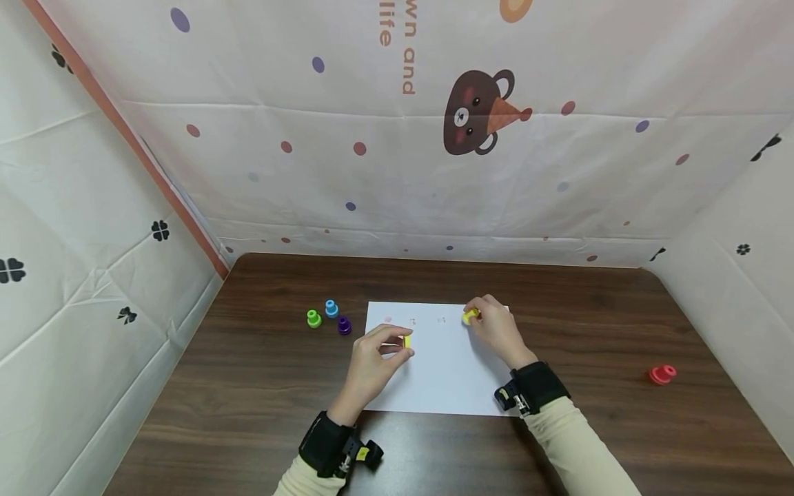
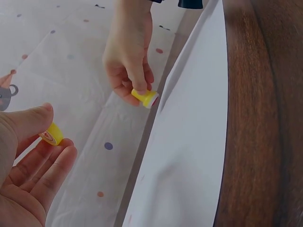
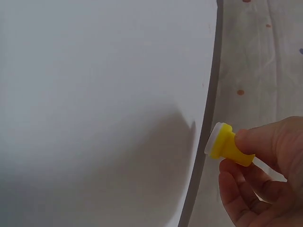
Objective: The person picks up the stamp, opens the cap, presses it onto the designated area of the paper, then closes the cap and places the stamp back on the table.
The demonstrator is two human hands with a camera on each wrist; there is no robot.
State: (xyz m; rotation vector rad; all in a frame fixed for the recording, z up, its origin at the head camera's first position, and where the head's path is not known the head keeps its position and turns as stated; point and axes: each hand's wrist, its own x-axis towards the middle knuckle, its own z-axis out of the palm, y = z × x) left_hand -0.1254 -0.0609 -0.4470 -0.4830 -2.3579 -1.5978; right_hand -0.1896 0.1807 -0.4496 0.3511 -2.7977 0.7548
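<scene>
My left hand (image 1: 372,362) pinches a small yellow cap (image 2: 54,134) between thumb and fingers, raised over the left side of a white sheet of paper (image 1: 434,379). A yellow toy stamp (image 3: 231,147) is pinched by its handle in my right hand (image 1: 496,332), at the sheet's upper right corner. Its pale face, with some red showing in the left wrist view, is uncapped and tilted toward the paper, looking slightly apart from it. Faint small prints (image 1: 412,322) run in a row along the sheet's top edge.
Left of the paper stand a green stamp (image 1: 313,319), a blue stamp (image 1: 331,308) and a purple stamp (image 1: 344,326), close together. A red stamp (image 1: 662,375) lies far right on the brown wooden table (image 1: 248,386). Patterned white cloth (image 1: 397,193) hangs behind and at both sides.
</scene>
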